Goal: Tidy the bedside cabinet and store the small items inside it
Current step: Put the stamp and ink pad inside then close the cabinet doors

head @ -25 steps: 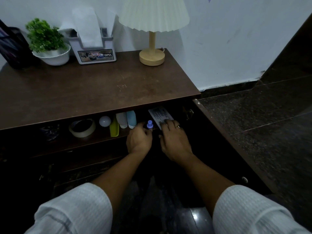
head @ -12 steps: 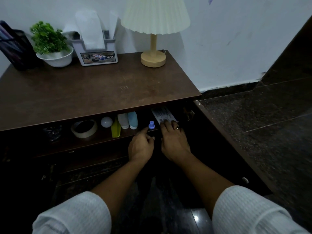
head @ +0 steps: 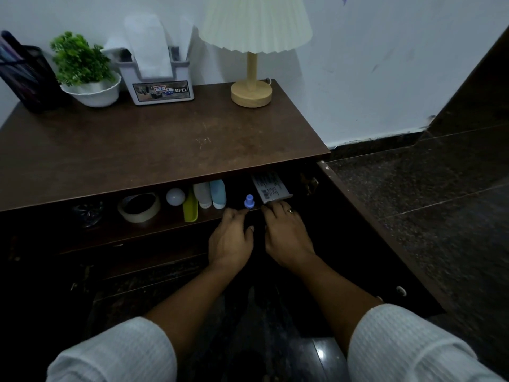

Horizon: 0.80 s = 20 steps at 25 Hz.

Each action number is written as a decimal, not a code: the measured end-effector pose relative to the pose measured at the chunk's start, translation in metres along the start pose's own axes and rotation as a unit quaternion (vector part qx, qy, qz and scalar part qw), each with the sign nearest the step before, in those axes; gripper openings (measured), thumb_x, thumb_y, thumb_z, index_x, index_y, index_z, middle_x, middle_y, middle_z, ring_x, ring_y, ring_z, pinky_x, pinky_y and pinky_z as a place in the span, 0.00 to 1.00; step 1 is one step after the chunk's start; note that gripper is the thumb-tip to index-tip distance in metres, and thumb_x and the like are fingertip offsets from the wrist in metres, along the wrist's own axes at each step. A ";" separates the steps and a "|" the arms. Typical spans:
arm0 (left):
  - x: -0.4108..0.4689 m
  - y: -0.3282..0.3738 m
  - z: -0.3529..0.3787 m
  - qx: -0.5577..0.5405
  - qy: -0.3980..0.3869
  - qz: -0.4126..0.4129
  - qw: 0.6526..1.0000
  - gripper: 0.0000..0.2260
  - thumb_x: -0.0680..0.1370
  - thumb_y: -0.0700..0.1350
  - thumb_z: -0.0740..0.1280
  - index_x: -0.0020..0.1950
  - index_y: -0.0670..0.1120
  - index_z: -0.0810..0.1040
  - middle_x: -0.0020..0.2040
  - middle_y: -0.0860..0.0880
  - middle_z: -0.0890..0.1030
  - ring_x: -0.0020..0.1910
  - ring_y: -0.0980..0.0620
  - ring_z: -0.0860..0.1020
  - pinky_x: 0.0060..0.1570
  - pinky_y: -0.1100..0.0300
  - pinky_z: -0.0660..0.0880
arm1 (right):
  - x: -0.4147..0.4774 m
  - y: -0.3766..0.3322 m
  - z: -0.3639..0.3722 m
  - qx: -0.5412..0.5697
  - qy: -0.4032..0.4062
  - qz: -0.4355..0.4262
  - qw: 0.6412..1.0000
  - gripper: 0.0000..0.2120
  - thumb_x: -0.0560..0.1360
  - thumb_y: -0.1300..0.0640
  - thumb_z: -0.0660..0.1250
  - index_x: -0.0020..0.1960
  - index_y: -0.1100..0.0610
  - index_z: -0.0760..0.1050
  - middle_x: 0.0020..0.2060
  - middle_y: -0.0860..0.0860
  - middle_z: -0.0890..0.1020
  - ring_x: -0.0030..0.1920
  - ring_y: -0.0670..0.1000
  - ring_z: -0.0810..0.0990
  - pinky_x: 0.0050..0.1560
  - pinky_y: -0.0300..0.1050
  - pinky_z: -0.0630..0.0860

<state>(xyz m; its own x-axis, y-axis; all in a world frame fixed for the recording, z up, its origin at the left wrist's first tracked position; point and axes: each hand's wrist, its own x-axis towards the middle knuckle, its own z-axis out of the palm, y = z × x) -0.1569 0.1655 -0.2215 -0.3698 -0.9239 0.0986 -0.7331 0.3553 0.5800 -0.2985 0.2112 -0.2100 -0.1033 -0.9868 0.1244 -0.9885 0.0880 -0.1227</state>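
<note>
Changed: left hand (head: 230, 239) no longer wraps the blue-capped bottle (head: 249, 201) as it did 1 s ago and sits slightly back from it; the right hand (head: 287, 234) has slid from on top of the printed box (head: 271, 187) to its near edge.
Left fingers: released and loosely curled, grasping nothing; the index tip lies at the bottle's base, and I cannot tell whether it touches; the thumb is apart from the bottle.
Right fingers: released and stretched forward, with the tips at the near edge of the box; 1 finger wears a ring.
Bottle: upright near the front edge of the shelf (head: 154, 230), between the blue tube (head: 218, 193) and the box.
Box: white with dark print, lying flat at the right end of the shelf, partly under the cabinet top.
Shelf, left to right: a dark object too dim to identify, tape roll (head: 139, 207), white ball (head: 175, 196), yellow-green piece (head: 190, 210), white tube (head: 203, 194) and the blue tube just beside it.
Surface (head: 154, 144): along the wall stand a dark holder (head: 26, 75), potted plant (head: 85, 70), tissue holder (head: 161, 81) and lamp (head: 252, 89).
Door (head: 380, 238): open on the right, swung out toward the person.
</note>
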 end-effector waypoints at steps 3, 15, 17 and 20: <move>0.000 0.001 0.000 0.040 -0.018 0.023 0.999 0.22 0.80 0.46 0.65 0.75 0.51 0.71 0.70 0.51 0.68 0.60 0.48 0.77 0.51 0.51 0.79 | 0.001 -0.004 0.001 0.039 -0.003 -0.015 0.999 0.25 0.70 0.58 0.65 0.67 0.57 0.74 0.62 0.54 0.79 0.62 0.57 0.76 0.60 0.52 0.76; 0.014 -0.002 -0.001 0.056 -0.054 0.022 0.997 0.26 0.80 0.46 0.64 0.78 0.51 0.65 0.77 0.51 0.64 0.66 0.45 0.76 0.55 0.48 0.79 | 0.011 0.000 -0.007 -0.002 0.017 -0.003 1.000 0.22 0.71 0.56 0.58 0.63 0.57 0.77 0.59 0.55 0.78 0.59 0.59 0.76 0.55 0.53 0.77; 0.013 -0.004 0.000 0.052 -0.051 0.027 0.997 0.26 0.80 0.47 0.64 0.79 0.51 0.65 0.78 0.51 0.63 0.67 0.45 0.76 0.56 0.49 0.79 | 0.012 0.005 -0.007 -0.017 0.013 -0.006 1.000 0.23 0.71 0.55 0.61 0.65 0.58 0.76 0.62 0.56 0.77 0.64 0.60 0.74 0.60 0.56 0.75; 0.012 -0.007 0.002 0.055 -0.054 0.046 0.996 0.28 0.81 0.49 0.64 0.80 0.52 0.62 0.80 0.51 0.60 0.68 0.45 0.75 0.56 0.49 0.79 | 0.011 0.007 -0.002 -0.016 -0.015 -0.006 1.000 0.28 0.71 0.56 0.65 0.71 0.58 0.72 0.68 0.57 0.74 0.70 0.61 0.70 0.64 0.58 0.74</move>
<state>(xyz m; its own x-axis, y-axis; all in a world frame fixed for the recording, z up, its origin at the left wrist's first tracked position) -0.1577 0.1523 -0.2257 -0.4939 -0.8677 0.0562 -0.7485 0.4571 0.4805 -0.3067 0.2011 -0.2071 -0.0882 -0.9914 0.0966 -0.9928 0.0797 -0.0889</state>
